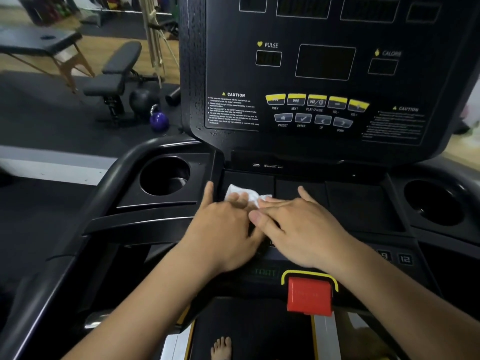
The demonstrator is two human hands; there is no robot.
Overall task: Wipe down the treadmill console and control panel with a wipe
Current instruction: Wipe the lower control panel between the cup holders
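White wipe point(242, 194) is pinned on the left section of the flat tray point(350, 203), just below the upright console panel point(324, 63). Left hand point(223, 229) is laid open, fingers straight, pressing on the wipe's left part. Right hand point(301, 229) is likewise open, fingers flat over the wipe's right edge. Nothing appears to be gripped or pinched by either hand.

Step judged: the tray is being wiped, two-handed.

To be done well:
- Wipe looks bunched. It should be spread or refolded so a flat, clean face is presented.
- Pressure is best kept even through flat fingers and not concentrated at the tips.
- Strokes should be run across all tray sections in overlapping passes, with the seams between them worked into.
- The rims of the left cup holder point(165, 175) and right cup holder point(433, 203) should be included.
- Yellow button row point(317, 101) should be taken lightly, so no liquid is pushed into the gaps.
- What looks like moisture beading on the panel's left edge should be picked up, not smeared.
- Red stop key point(309, 294) and the number keys point(405, 259) by the wrists should be wiped gently, so nothing is triggered.
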